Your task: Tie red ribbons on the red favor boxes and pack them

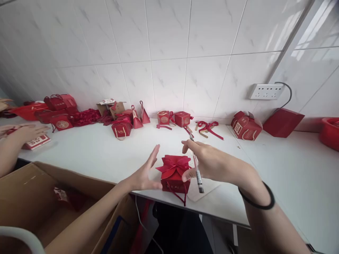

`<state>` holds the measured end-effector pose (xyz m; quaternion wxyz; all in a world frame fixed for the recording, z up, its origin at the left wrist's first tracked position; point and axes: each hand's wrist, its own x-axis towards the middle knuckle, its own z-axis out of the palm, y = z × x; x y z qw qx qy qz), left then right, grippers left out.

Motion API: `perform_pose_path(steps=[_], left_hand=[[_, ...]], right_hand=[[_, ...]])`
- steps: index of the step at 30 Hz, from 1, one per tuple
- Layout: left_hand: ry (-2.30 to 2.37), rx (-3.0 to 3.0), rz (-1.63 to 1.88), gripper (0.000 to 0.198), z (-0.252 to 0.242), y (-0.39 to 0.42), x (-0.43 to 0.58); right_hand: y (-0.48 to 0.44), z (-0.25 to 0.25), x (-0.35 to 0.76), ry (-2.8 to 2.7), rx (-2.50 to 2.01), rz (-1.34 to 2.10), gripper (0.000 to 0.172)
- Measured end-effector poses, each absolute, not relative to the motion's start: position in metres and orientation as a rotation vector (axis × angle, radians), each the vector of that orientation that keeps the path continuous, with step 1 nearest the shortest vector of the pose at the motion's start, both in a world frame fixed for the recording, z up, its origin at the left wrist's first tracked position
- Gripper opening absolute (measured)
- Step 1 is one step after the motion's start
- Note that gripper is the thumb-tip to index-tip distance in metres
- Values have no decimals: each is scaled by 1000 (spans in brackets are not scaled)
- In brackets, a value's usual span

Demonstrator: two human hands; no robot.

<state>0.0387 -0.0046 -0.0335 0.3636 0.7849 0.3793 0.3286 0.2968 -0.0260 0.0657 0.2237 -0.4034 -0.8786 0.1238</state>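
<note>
A small red gift box (171, 173) with a ribbon bow on top stands near the table's front edge, a dark red cord handle hanging down its front. To its left, my left hand (144, 174) is open, fingers spread, with the thumb close to the box's side. A clear-barrelled pen (198, 173) with a dark end is held in my right hand (214, 162), which reaches over the box's right side. My right thumb lies in front of the box; whether it touches cannot be made out. A pale sheet (203, 190) lies partly under that hand.
An open cardboard box (87, 185) at lower left holds a red item. Along the wall stand several red gift boxes (122, 128), loose ribbon (209, 127) and a red basin (331, 132). Another person's hands (22, 134) work at far left. A power strip (266, 91) is on the wall.
</note>
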Motion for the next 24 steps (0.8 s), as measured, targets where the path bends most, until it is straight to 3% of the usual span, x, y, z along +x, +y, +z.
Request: perform_pose_path(steps=[3, 4, 10, 24], left_hand=[[1179, 1794, 957, 59, -27, -10, 38], [1235, 1762, 907, 51, -24, -12, 41], [1193, 1813, 779, 40, -19, -16, 60], [1003, 1512, 803, 36, -23, -28, 39]], right_hand=[[-21, 32, 288, -2316, -1066, 451, 67], [-19, 19, 287, -2257, -1049, 485, 71], [-16, -33, 285, -1976, -943, 776, 53], [-23, -33, 282, -1956, -979, 782, 49]])
